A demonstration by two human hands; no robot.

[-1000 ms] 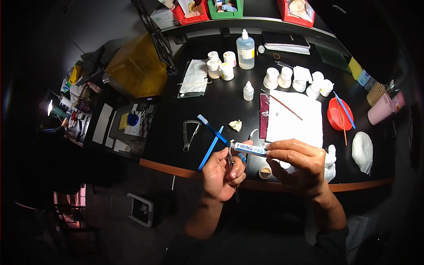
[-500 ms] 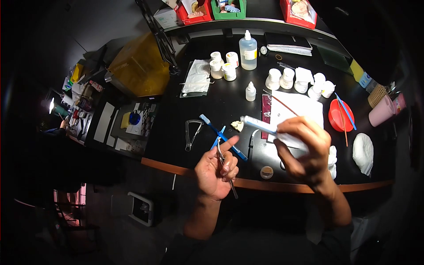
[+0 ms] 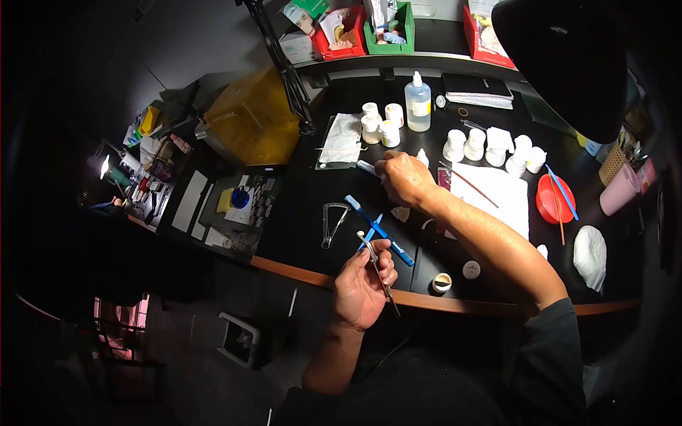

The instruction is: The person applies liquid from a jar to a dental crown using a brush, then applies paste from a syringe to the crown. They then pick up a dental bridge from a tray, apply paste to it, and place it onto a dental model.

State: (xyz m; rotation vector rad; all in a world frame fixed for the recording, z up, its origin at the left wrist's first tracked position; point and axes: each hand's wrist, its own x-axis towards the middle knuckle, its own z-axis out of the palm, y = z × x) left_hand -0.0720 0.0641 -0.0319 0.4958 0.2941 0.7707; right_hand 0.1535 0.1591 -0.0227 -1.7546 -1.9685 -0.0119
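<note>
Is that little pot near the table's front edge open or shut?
Open: no lid covers the little pot, and its inside shows from above.

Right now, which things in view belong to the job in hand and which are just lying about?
Likely in use:
metal tool, in the left hand
small white piece at its tip
tube at the right hand

Probably lying about:
toothbrush
red bowl
pink cup

Left hand (image 3: 362,287) holds metal tool (image 3: 376,266); right hand (image 3: 406,177) touches tube (image 3: 366,167), grip unclear.
</note>
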